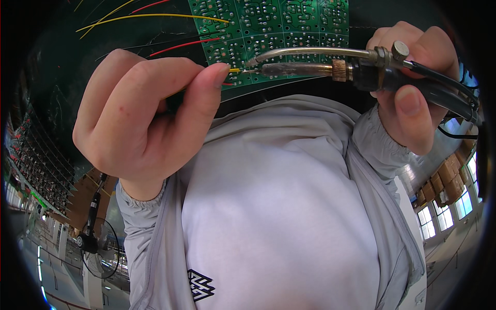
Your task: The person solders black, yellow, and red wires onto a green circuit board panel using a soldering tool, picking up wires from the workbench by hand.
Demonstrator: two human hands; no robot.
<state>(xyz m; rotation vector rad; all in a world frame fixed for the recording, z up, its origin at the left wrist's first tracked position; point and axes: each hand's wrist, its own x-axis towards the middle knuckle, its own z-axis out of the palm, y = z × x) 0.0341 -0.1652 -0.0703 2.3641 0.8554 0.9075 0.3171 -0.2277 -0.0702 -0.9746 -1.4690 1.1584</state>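
Observation:
A green circuit board panel [263,36], divided into several small sections dotted with solder joints, lies in front of me. Between thumb and forefinger, my left hand [147,111] pinches a yellow wire [234,70] at the board's near left part. My right hand [416,82] is wrapped round a soldering iron [305,69] with a black handle. A thin metal feed tube [315,52] runs along the iron and ends close to its tip. The iron's tip meets or nearly meets the bare end of the yellow wire; exact contact is too small to tell.
Loose yellow wires [150,16] and red wires [181,46] stretch leftward from the board over the dark green work surface [57,67]. Black cables [457,101] trail from the iron's handle. A fan [101,245] stands at lower left; stacked cardboard boxes [444,178] are at right.

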